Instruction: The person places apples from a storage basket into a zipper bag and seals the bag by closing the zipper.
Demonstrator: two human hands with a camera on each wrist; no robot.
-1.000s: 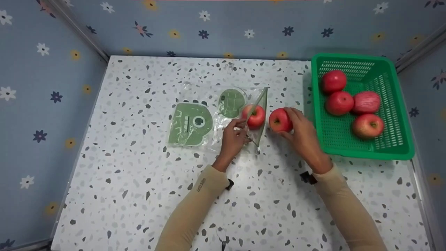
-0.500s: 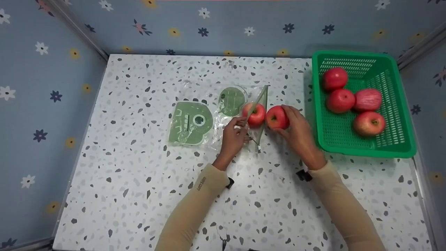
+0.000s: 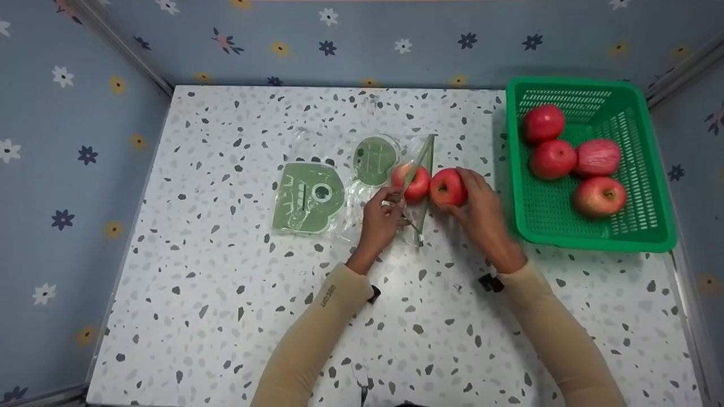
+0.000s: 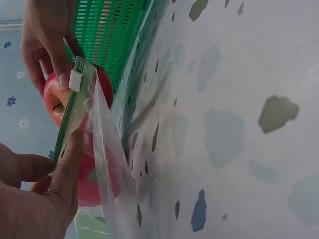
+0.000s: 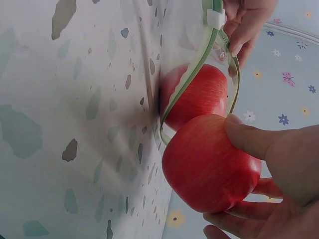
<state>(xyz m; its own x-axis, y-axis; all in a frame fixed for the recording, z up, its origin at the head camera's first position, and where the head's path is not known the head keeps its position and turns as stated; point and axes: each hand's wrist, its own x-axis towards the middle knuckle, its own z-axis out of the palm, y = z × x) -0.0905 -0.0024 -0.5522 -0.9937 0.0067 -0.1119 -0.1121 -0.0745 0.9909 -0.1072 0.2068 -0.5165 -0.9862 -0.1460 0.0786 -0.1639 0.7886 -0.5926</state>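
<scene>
Surrounding apples (image 3: 448, 187): speckled tabletop (image 3: 435, 322), flowered walls (image 3: 365, 34)

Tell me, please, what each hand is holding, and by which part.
The left hand pinches the clear bag by its green rim; the right hand grips a red apple by its sides.

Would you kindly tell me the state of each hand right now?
Left hand: closed, pinching the bag at its rim.
Right hand: closed around an apple, at the bag's open mouth.
</scene>
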